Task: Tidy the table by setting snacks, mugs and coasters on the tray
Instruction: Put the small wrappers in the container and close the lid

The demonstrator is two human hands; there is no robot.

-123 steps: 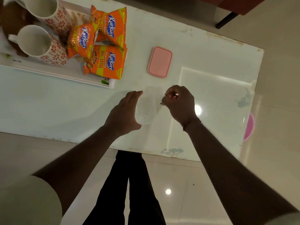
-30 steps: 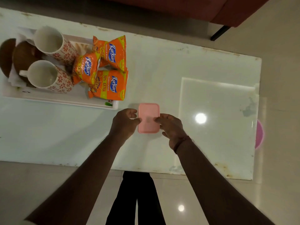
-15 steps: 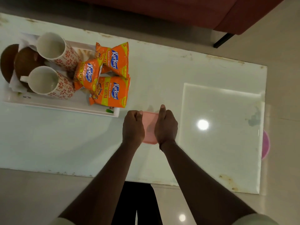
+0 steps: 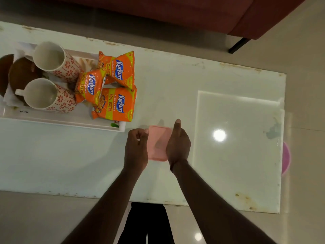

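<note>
Left hand (image 4: 136, 148) and right hand (image 4: 178, 147) flank pink lid (image 4: 158, 138) — gripped (apparently).

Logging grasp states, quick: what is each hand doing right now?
Left hand: fingers curled, pinching the pink-lidded box at its left edge.
Right hand: gripping the box's right side, thumb straight along the lid.

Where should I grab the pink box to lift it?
By its two long sides, one hand coming from the left and one from the right. The pink box lies flat with its long axis pointing away from you, and the left hand and right hand grip exactly those sides.
</note>
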